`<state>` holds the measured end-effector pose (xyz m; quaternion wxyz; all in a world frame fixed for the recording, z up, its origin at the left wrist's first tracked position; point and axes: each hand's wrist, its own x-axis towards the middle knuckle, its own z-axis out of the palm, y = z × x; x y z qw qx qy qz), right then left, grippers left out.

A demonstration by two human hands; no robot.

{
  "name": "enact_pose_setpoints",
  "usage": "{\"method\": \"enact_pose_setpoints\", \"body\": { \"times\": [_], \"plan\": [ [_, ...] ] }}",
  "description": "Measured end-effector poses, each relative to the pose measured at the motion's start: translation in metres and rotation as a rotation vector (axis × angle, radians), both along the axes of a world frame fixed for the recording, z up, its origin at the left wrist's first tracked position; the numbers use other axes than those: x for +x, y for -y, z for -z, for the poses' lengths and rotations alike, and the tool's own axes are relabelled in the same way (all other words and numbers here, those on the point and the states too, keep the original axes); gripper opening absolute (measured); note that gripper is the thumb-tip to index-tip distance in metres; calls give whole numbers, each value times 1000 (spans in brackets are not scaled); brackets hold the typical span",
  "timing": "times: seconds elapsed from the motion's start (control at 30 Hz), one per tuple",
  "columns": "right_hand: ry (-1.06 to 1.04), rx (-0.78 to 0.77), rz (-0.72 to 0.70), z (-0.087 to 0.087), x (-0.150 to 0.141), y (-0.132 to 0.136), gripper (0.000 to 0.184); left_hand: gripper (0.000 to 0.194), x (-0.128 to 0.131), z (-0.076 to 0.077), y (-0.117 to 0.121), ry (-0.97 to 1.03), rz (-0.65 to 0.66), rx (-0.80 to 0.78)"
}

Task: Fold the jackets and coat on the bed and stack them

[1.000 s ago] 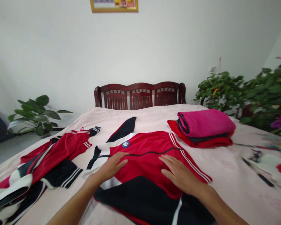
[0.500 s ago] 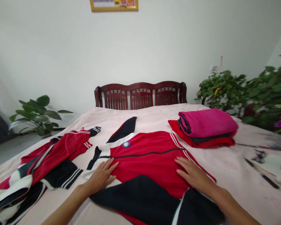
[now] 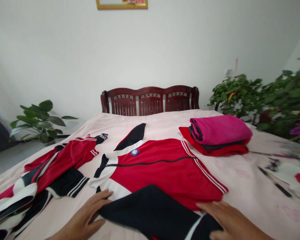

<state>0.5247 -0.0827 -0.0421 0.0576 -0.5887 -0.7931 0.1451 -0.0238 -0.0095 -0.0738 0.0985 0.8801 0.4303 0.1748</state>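
Note:
A red, white and navy zip jacket (image 3: 165, 176) lies flat on the pink bedsheet, its collar to the left and striped hem to the right. One navy sleeve (image 3: 152, 208) is laid along the jacket's near side. My left hand (image 3: 86, 213) is at the shoulder end of that sleeve, thumb and fingers apart, fingertips by the white shoulder panel. Over the sleeve's other end rests my right hand (image 3: 227, 216), fingers stretched out and thumb spread from them. The far sleeve (image 3: 132, 136) points away from me.
Another red and navy jacket (image 3: 62, 163) lies crumpled at left. A folded pink and red clothing stack (image 3: 220, 131) sits at right, beyond a knife (image 3: 275, 181) and small craft items. The sheet (image 3: 165, 116) reaches a wooden backrest (image 3: 150, 100); potted plants (image 3: 43, 123) flank it.
Both hands have moved toward me, from the jacket's red front down to the near sleeve. The jacket's near hem corner now shows more.

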Motion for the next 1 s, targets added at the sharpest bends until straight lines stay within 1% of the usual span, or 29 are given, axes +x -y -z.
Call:
{"method": "enact_pose_setpoints", "body": {
  "times": [0.03, 0.1, 0.17, 0.23, 0.33, 0.43, 0.5, 0.53, 0.6, 0.67, 0.77, 0.83, 0.87, 0.93, 1.0],
  "plan": [
    [-17, 37, -16, -1, 1, -1, 55, 47, 2, -1, -2, 0, -22, 22],
    [-24, 163, -35, -5, 4, -4, 38, 47, 9, -4, -6, -19, -46, 60],
    [0, 297, -38, -7, 6, -5, 31, 51, 17, -11, -9, -51, -43, 83],
    [26, 384, -42, -6, 7, -5, 29, 49, 23, -17, -10, -65, -33, 97],
    [67, 462, -54, 3, 6, -9, 27, 35, 27, -21, -12, -65, -9, 105],
    [121, 587, -99, 16, 5, -19, 26, 27, 24, -15, -15, -61, 14, 134],
    [153, 674, -137, 23, 5, -25, 27, 27, 22, -8, -17, -44, 16, 176],
    [163, 694, -143, 25, 6, -28, 26, 28, 21, -6, -17, -29, 7, 192],
    [154, 671, -138, 22, 8, -34, 26, 28, 21, -4, -17, 4, -30, 185],
    [109, 587, -115, 10, 11, -40, 24, 25, 23, -8, -18, 44, -80, 125],
    [39, 439, -62, -22, 19, -61, 22, 21, 29, -25, -29, 129, -133, -19],
    [11, 341, -31, -43, 24, -85, 21, 24, 34, -37, -44, 181, -170, -114],
    [0, 296, -23, -50, 26, -99, 22, 26, 36, -41, -53, 201, -198, -147],
    [-7, 214, 2, -55, 26, -127, 24, 30, 42, -46, -72, 223, -274, -163],
    [25, 150, 58, -46, 21, -151, 25, 30, 48, -44, -88, 168, -372, -151]
  ]
}}
